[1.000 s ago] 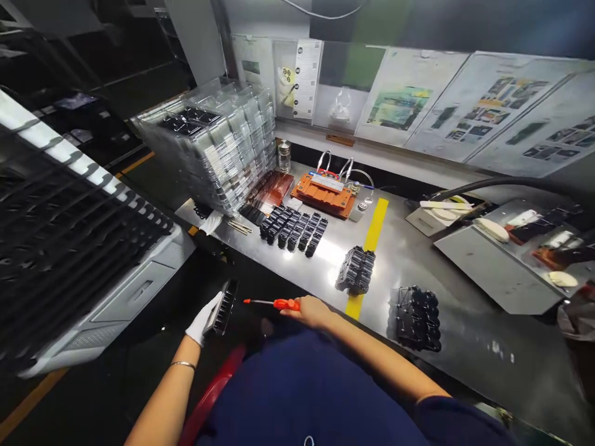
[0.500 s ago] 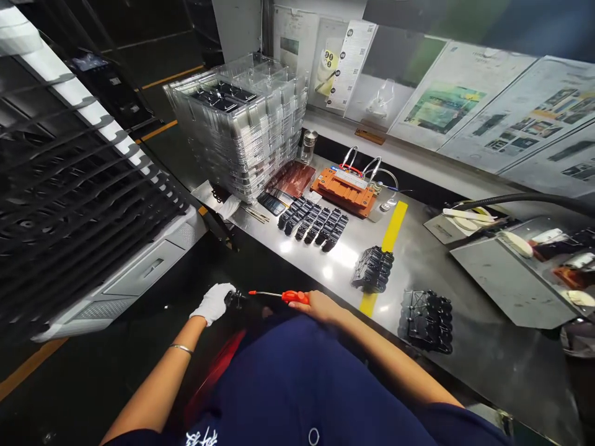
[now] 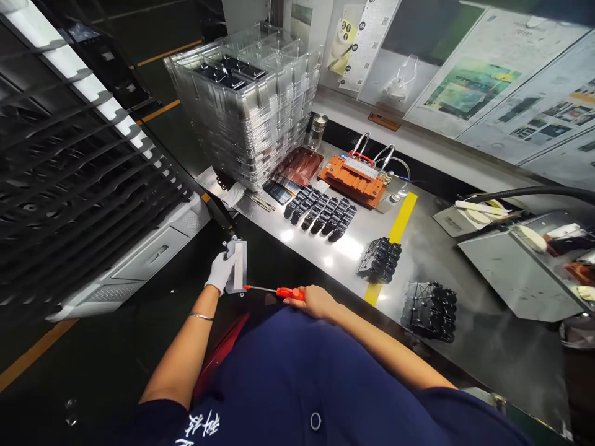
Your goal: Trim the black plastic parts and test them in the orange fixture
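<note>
My left hand (image 3: pixel 220 271), in a white glove, grips a flat rectangular part (image 3: pixel 239 266) with a light strip along its face and small lugs at its corners. Bare and closed, my right hand (image 3: pixel 316 301) holds a tool with a red-orange handle (image 3: pixel 290 293), a thin metal shaft and a red tip; it looks like a screwdriver. The tool's tip is at the lower right edge of the part; whether it touches I cannot tell. Both hands are in front of my body, off the bench's near edge.
On the metal bench (image 3: pixel 320 251) lie a row of black moulded parts (image 3: pixel 320 214) and two more black clusters (image 3: pixel 380 260). Behind them are an orange fixture (image 3: pixel 353 179), a glass jar (image 3: pixel 317 133) and tall stacked clear trays (image 3: pixel 251 118). A grey box (image 3: pixel 515 272) stands right; a slatted grey unit (image 3: pixel 153 257) stands left.
My left hand has moved up and right and turned the part, so its light face now shows. The red tool has shifted slightly left, its tip now at the part.
</note>
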### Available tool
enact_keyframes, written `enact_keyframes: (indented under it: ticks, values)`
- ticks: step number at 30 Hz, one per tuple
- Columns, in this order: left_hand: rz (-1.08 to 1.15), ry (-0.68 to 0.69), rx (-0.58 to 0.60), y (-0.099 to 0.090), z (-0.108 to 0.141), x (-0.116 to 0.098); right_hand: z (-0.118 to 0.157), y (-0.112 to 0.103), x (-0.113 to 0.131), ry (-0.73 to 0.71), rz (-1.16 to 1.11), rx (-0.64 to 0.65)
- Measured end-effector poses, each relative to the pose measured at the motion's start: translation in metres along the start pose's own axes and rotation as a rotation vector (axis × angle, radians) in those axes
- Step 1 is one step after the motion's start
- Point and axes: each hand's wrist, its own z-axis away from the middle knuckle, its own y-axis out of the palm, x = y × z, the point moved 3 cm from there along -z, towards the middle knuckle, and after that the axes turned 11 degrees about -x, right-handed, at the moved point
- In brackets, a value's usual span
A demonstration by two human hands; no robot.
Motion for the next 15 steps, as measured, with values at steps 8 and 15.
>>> enact_keyframes:
  ticks: [8,15]
  values:
    - [-0.07,0.056,0.013,0.028,0.017,-0.033,0.002,-0.003,0.001,0.023,0.074,-0.02]
    - [-0.099,0.117,0.084,0.037,0.02,-0.028,0.006,-0.007,-0.01,0.04,0.048,-0.037]
